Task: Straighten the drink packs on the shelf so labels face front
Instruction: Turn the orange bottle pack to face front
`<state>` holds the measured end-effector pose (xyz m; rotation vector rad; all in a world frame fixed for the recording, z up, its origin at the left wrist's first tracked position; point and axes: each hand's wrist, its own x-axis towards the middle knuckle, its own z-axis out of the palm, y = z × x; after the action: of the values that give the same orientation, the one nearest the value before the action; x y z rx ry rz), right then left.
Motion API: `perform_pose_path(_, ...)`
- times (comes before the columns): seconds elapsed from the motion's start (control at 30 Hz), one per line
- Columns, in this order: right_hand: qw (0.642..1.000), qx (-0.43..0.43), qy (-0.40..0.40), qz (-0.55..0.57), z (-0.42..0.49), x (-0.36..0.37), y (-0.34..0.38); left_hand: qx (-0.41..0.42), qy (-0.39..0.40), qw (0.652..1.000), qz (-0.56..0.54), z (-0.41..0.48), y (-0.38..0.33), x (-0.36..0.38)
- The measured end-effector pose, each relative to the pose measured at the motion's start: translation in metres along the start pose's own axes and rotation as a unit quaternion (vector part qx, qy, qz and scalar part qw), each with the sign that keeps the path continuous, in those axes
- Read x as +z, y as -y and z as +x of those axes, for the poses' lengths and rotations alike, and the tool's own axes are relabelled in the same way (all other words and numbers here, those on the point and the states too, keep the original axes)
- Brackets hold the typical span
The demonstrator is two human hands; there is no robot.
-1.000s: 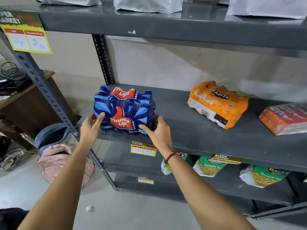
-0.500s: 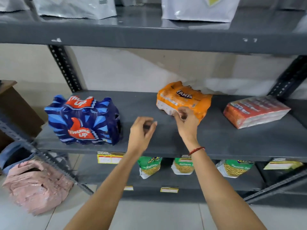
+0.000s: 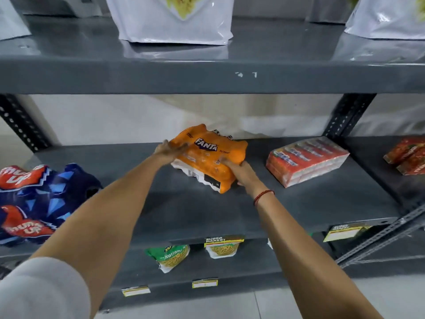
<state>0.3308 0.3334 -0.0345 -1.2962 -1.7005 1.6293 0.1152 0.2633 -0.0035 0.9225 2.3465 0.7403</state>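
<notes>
An orange Fanta pack [image 3: 208, 157] lies skewed on the grey middle shelf [image 3: 299, 203], its barcode end toward me. My left hand [image 3: 169, 150] presses flat against the pack's left side. My right hand [image 3: 241, 172] grips its near right corner. A blue Thums Up pack [image 3: 39, 201] stands at the shelf's left end with its label facing front. A red drink pack [image 3: 307, 161] lies angled to the right of the Fanta pack, and another red pack [image 3: 408, 155] sits at the far right edge.
The upper shelf [image 3: 207, 74] overhangs close above, with white pouches [image 3: 174, 19] on it. Black perforated uprights [image 3: 347, 116] stand at the back. Green snack bags [image 3: 170, 256] and price tags [image 3: 224, 240] are on the lower shelf.
The view and both hands moved right from the Thums Up pack. My left hand has reached the Fanta pack's left side and my right hand has taken its near corner.
</notes>
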Motion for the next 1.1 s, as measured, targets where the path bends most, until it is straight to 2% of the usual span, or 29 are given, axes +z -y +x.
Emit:
perform_pose_path(0.03, 1.000, -0.008, 0.001, 0.028, 0.003, 0.002, -0.005, 0.002, 0.030, 0.999, -0.030, 0.007, 0.003, -0.002)
perform_pose_path(0.1, 0.997, -0.013, -0.001, 0.076, 0.005, 0.004, -0.009, 0.015, 0.041, 0.995, -0.090, 0.012, 0.009, -0.001)
perform_pose_path(0.23, 0.992, -0.046, 0.012, 0.116, 0.003, -0.002, -0.008, 0.028, -0.023, 0.994, -0.099, 0.000, 0.015, 0.003)
perform_pose_path(0.3, 0.992, -0.081, 0.023, 0.094, 0.003, -0.010, -0.006, 0.041, -0.048, 0.992, -0.109, -0.010, 0.018, 0.008)
perform_pose_path(0.37, 0.991, -0.113, 0.064, 0.045, -0.015, 0.002, -0.007, 0.031, -0.072, 0.986, -0.151, -0.039, 0.051, 0.006)
perform_pose_path(0.5, 0.983, -0.176, 0.055, -0.007, -0.026, -0.001, -0.027, 0.080, -0.077, 0.969, -0.220, -0.066, 0.080, 0.023)
perform_pose_path(0.63, 0.975, -0.213, 0.024, -0.055, -0.041, 0.004, -0.038, 0.085, -0.107, 0.974, -0.180, -0.087, 0.097, 0.035)
perform_pose_path(0.77, 0.969, -0.226, -0.020, -0.096, -0.052, 0.014, -0.060, 0.043, -0.130, 0.984, -0.115, -0.094, 0.106, 0.045)
perform_pose_path(0.83, 0.972, -0.221, -0.031, -0.078, -0.056, 0.015, -0.058, 0.029, -0.146, 0.981, -0.124, -0.101, 0.100, 0.044)
perform_pose_path(0.9, 0.975, -0.216, -0.045, -0.029, -0.060, 0.014, -0.048, 0.020, -0.201, 0.967, -0.153, -0.114, 0.091, 0.048)
perform_pose_path(1.0, 0.974, -0.204, -0.069, 0.070, -0.058, 0.011, -0.028, 0.077, -0.281, 0.941, -0.175, -0.153, 0.072, 0.071)
perform_pose_path(1.1, 0.981, -0.158, -0.008, 0.109, -0.045, 0.010, -0.001, 0.138, -0.215, 0.951, -0.176, -0.170, 0.047, 0.105)
